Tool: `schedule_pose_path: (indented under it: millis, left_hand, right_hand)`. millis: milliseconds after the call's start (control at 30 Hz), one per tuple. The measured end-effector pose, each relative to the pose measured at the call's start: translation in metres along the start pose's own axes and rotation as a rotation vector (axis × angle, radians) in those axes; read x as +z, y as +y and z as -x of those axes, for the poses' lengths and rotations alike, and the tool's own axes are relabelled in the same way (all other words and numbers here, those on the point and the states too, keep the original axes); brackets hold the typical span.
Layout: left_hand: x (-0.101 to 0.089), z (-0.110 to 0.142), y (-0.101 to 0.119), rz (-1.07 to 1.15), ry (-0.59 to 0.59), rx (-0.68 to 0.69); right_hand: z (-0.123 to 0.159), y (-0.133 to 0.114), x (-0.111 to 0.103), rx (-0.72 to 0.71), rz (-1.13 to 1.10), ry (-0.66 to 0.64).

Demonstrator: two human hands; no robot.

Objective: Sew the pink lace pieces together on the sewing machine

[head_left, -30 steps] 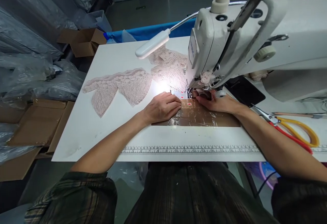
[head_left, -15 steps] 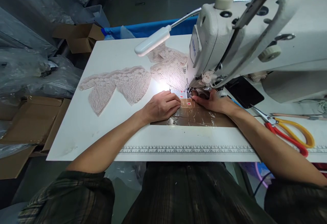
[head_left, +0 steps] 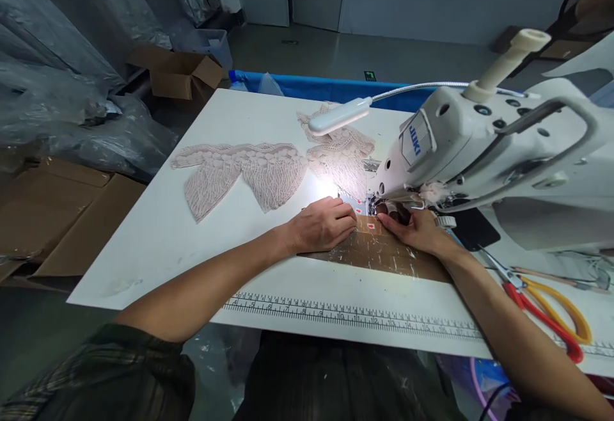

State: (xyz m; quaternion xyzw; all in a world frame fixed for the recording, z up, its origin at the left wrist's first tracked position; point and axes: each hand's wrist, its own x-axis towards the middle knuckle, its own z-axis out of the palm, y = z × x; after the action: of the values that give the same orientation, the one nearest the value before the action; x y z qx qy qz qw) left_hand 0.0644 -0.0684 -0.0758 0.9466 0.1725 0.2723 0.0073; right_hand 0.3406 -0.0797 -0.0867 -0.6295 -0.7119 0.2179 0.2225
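L hand (head_left: 326,224) rests on brown sheet (head_left: 384,254), fingers bunched; R hand (head_left: 418,231) by presser foot (head_left: 371,205), can't tell if pinching. Nearer lace pc (head_left: 346,174) lies just beside foot on counter (head_left: 158,261); keep layers flat, fingertips clear, feed w/o tugging.

Left sleeve (head_left: 139,370) dark green, faintly plaid; garment front (head_left: 330,376) dark; forearms (head_left: 206,280) bare.

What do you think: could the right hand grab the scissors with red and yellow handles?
Probably yes: the scissors lie uncovered beside the right forearm, though the right hand would first leave its spot by the white sewing machine.
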Motion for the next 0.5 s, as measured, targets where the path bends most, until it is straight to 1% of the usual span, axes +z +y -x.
schedule_pose_path:
  millis: [200,267,433,500]
  left_hand:
    - [-0.0006,0.0012,-0.0013,-0.002,-0.006,0.005]
    - [-0.0005,0.0012,-0.0023,0.007,0.002,0.012]
    - [0.0005,0.0021,-0.0023,0.048,0.027,0.027]
    - [-0.0015,0.0032,-0.0028,0.024,0.036,0.009]
  right_hand:
    - [0.0029,-0.0019,-0.0013,-0.022,0.012,-0.001]
    - [0.0050,-0.0032,-0.0021,-0.010,0.025,-0.005]
    - [0.0076,-0.0071,-0.0039,0.170,0.155,-0.065]
    - [0.0079,-0.0087,-0.0050,0.186,0.155,-0.085]
